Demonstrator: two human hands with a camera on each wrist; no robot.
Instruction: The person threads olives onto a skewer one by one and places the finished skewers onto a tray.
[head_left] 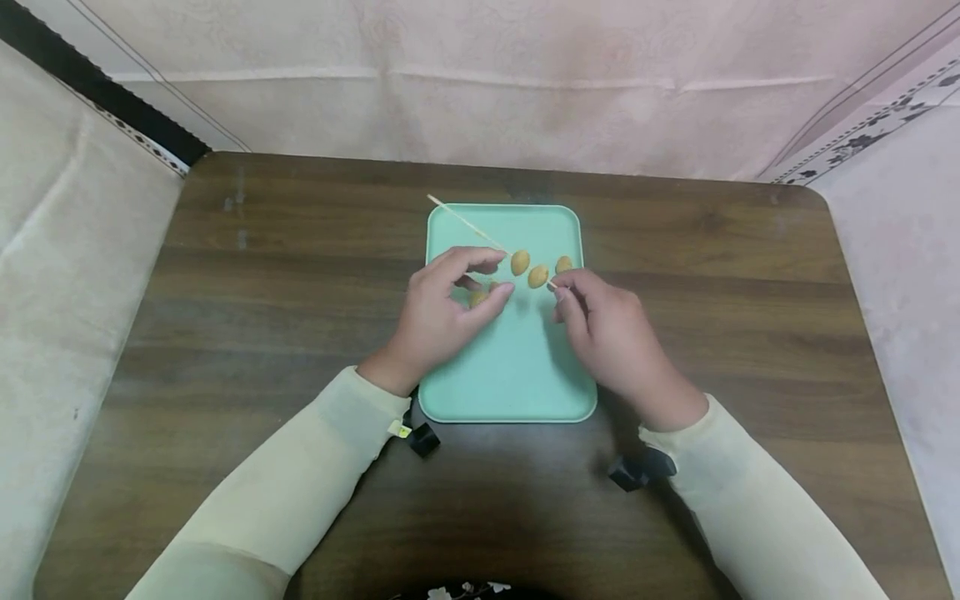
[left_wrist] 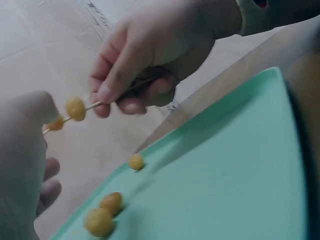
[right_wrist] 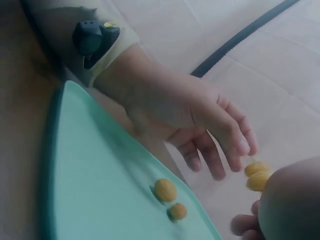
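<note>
My right hand (head_left: pixel 618 337) pinches a thin wooden skewer (head_left: pixel 467 222) near one end, between thumb and fingers. Two small yellow oval fruits, a nearer one (head_left: pixel 537 277) and a farther one (head_left: pixel 520 262), are threaded on it above the tray. Beside the farther fruit, my left hand (head_left: pixel 438 317) has its thumb and fingers spread apart. In the left wrist view both threaded fruits show, the nearer one (left_wrist: pixel 76 109) close to the right fingertips. Loose fruits lie on a mint-green tray (head_left: pixel 510 383): one (head_left: pixel 564 264) beyond the right hand, and two by the left hand, one (head_left: pixel 477 298) partly hidden.
The tray lies on a brown wooden table (head_left: pixel 300 275). Pale patterned cloth (head_left: pixel 480 108) hangs behind the table and at both sides. A dark floral item (head_left: pixel 468 592) shows at the bottom edge. Each wrist carries a small black camera (head_left: pixel 423 440).
</note>
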